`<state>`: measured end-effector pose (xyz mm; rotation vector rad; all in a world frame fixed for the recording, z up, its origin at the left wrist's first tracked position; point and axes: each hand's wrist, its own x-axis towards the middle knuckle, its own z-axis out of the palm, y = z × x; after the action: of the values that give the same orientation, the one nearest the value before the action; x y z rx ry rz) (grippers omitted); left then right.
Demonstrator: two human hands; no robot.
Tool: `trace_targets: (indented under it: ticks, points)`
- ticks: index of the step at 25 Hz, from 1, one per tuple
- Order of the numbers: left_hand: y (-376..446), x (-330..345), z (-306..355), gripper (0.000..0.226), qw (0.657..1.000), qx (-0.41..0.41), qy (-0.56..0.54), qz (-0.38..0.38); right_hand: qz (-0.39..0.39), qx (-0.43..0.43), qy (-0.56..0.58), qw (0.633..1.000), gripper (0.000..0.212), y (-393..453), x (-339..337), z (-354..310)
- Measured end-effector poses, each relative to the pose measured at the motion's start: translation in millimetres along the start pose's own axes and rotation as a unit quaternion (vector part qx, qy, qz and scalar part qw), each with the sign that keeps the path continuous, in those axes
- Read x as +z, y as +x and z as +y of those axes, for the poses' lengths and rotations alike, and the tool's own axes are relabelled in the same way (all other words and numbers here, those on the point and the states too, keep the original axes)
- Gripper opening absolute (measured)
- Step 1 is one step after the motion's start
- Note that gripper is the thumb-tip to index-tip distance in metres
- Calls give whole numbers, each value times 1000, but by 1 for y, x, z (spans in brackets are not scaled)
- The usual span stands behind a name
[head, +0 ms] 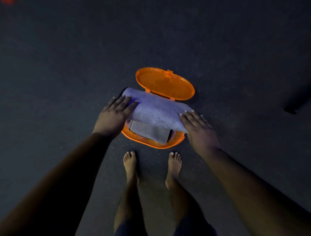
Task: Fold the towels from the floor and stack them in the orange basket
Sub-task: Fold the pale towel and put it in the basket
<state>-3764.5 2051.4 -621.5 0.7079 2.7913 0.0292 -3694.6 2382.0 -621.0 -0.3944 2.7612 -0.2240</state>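
Towels number at least two here: one pale lilac towel (156, 111), folded, lies across the top of the orange basket (151, 143), and one grey folded towel (149, 133) sits under it inside the basket. A dark edge shows beside the grey one at the right, but whether that is a third towel I cannot tell.

One basket stands on the dark floor (67, 59), just in front of two bare feet. Its one hinged lid (165, 84) is swung open and lies back on the far side. Only the near rim of the basket shows; the lilac towel and both hands cover the rest.

Two hands are in view. Left hand (116, 109) lies flat on the towel's left end, fingers straight and close together, pressing rather than gripping. Right hand (196, 124) lies the same way on the towel's right end, fingers extended over the cloth, nothing curled round it. The thumbs of both hands are hard to make out in the dim light.

Both forearms run out of the lower corners of the view. The legs are cut off at the bottom edge. At the right edge one dark shape (291, 110) rests on the floor, too dim to identify. A faint red smear (6, 1) shows at the top left corner, cropped.
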Motion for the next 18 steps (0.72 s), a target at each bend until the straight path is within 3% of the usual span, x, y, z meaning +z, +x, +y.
trace_targets:
  ticks: [1,3,6,8,10,14,18]
  points:
    - [7,38,-7,62,1000,6,5,0,18,0,-1,1000,60,8,36,3]
    - [6,102,-16,67,999,0,7,-41,-28,6,5,1000,65,15,94,0]
    - [-4,215,-20,70,977,-11,6,-213,-186,28,16,982,61,24,205,-8]
    - [-14,259,-18,73,962,-25,-6,-272,-237,43,3,971,61,20,246,-14]
    - [-21,269,-16,78,972,-31,-49,-227,-185,44,6,982,61,15,254,-18]
    - [-7,256,-1,84,988,1,-134,-70,14,78,79,994,64,40,234,-31]
    - [48,268,25,84,989,-54,-133,-46,-8,140,52,989,79,109,241,-32]
